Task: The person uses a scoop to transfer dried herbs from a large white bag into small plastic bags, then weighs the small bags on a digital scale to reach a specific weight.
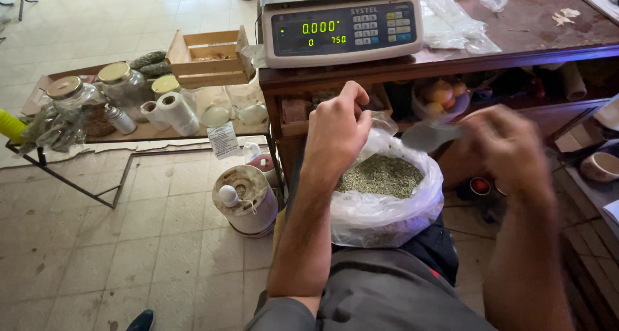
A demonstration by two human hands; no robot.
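The left hand (335,128) pinches the rim of one plastic bag (387,208) of green dried herb on the lap; at three o'clock, the blurred right hand (506,147) grasps one scoop (429,136).

Your left hand (335,128) pinches the rim of the bag (387,205) of green dried herb resting on your lap. Your right hand (506,147), blurred, holds a scoop (429,136) just above the bag's mouth. Beyond both hands, a scale (342,28) sits on the bench (535,31). Left of your left hand stand jars (97,95) and a wooden box (209,59).
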